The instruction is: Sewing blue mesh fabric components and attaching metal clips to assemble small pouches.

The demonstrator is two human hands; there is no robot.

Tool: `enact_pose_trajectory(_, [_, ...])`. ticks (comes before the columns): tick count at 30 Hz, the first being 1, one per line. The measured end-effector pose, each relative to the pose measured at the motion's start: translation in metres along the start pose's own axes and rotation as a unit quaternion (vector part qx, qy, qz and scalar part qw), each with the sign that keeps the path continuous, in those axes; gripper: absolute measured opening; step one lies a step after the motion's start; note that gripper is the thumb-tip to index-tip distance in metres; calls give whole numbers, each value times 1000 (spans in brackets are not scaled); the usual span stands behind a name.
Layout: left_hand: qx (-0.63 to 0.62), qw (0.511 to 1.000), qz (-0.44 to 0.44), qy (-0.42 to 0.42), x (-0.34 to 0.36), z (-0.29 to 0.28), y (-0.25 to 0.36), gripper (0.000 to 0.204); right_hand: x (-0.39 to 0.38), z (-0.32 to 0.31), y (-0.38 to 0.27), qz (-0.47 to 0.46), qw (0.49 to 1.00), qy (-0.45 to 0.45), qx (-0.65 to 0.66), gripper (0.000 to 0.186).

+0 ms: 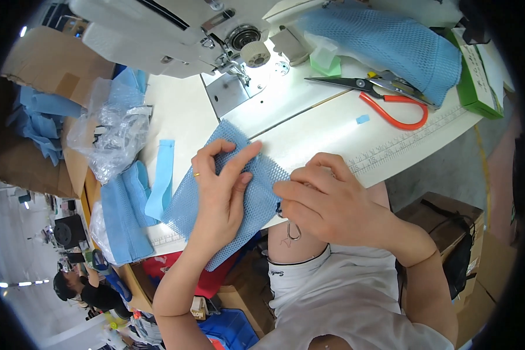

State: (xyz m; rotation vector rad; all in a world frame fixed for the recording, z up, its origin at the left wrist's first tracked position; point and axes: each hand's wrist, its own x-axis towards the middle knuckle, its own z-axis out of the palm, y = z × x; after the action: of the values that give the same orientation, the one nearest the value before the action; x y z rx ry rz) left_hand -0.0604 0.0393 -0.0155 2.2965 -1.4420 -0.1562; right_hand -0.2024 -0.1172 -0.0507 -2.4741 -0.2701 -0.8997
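A piece of blue mesh fabric (256, 175) lies over the front edge of the sewing table, its lower corner hanging past it. My left hand (220, 185) rests on the mesh with thumb and forefinger apart and the other fingers bent. At the fabric's right edge my right hand (326, 201) is closed, fingertips pinched against the mesh; what else is inside the curled fingers is hidden. A shiny metal hook (294, 232) dangles just below these fingers, above my leg. How it is attached cannot be made out.
Beyond the hands stands a white sewing machine (157, 38). Red-handled scissors (399, 111) lie at right beside a rolled blue mesh piece (391, 44) and a green box (478, 81). At left are a blue strip (162, 178), folded blue fabric (125, 213), clear plastic (114, 137) and a cardboard box (55, 64).
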Motion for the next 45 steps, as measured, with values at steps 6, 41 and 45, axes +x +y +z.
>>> enact_pose_trajectory(6, [-115, 988, -25, 101, -4, 5, -13, 34, 0, 1, 2, 21, 1000, -14, 7, 10])
enact_pose_trajectory(41, [-183, 971, -105, 116, 15, 1, -7, 18, 6, -10, -3, 43, 998, -43, 31, 16])
enact_pose_trajectory(45, [-164, 978, -82, 97, 12, 1, -11, 18, 3, -9, -1, 42, 997, -47, 40, 18])
